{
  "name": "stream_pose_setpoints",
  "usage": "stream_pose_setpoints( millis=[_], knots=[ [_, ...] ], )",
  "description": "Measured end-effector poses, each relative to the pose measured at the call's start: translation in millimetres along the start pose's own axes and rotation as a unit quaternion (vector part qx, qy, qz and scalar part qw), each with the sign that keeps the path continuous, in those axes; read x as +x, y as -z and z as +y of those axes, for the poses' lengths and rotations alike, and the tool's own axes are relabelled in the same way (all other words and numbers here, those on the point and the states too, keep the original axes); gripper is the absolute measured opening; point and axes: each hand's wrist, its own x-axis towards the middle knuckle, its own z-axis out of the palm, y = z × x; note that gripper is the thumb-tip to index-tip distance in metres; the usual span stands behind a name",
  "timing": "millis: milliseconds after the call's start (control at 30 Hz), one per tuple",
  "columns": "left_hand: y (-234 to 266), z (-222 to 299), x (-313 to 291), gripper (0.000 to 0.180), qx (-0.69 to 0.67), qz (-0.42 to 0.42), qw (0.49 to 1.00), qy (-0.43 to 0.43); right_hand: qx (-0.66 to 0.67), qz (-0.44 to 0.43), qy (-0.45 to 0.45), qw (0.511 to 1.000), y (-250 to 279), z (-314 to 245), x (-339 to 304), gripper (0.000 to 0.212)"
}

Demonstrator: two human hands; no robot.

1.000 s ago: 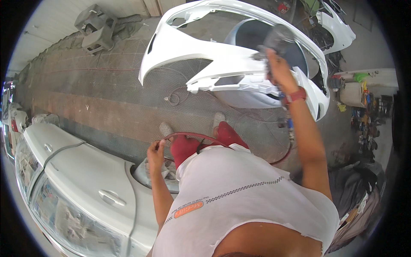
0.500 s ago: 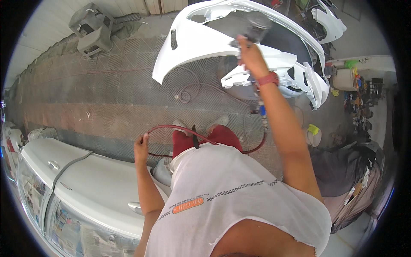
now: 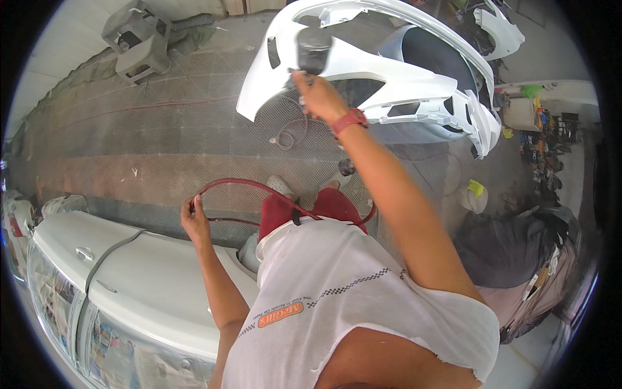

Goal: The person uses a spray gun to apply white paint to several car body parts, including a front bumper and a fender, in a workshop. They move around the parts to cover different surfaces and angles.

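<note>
A paint spray gun (image 3: pixel 313 50) with a dark cup on top is gripped in my right hand (image 3: pixel 322 98). It is held over the left part of a white car bumper (image 3: pixel 414 72), apart from or touching it I cannot tell. My left hand (image 3: pixel 195 222) is closed round a red air hose (image 3: pixel 243 185), out to the left of my body. The hose curves from there past my waist toward my right forearm. A dark fitting (image 3: pixel 346 167) shows beside that forearm; the gun's lower end is mostly hidden by my hand.
A white car (image 3: pixel 155 272) with paper-covered windows stands at the lower left. Grey plastic stools (image 3: pixel 146 61) sit at the upper left. A thin hose (image 3: pixel 288 136) lies coiled on the floor. Dark cloth-covered items (image 3: pixel 512 253) and a white bucket (image 3: pixel 475 201) are at right.
My right hand has swept left along the bumper with the spray gun. My left hand has shifted slightly left, still holding the hose.
</note>
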Motion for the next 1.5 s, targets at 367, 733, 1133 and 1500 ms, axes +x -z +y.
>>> stream_pose_setpoints(
  millis=[367,733,1133,1500],
  knots=[
    [-71.9,0.2,-6.6,0.032,0.030,-0.199,0.978,-0.053,0.012,0.382,-0.039,0.923,130.0,133.8,-96.5,0.070],
    [-52.5,-14.3,-51.3,0.040,0.116,-0.275,0.952,-0.067,-0.182,0.108,0.174,0.962,-82.5,166.3,-46.0,0.055],
    [-4.9,-15.0,-94.8,0.023,0.144,-0.204,0.965,-0.079,-0.104,-0.076,0.168,0.977,-239.8,171.8,38.8,0.064],
    [-37.9,-9.9,-24.3,0.039,0.156,-0.258,0.951,-0.071,-0.044,0.208,0.054,0.976,11.5,120.4,-40.0,0.067]
  ],
)
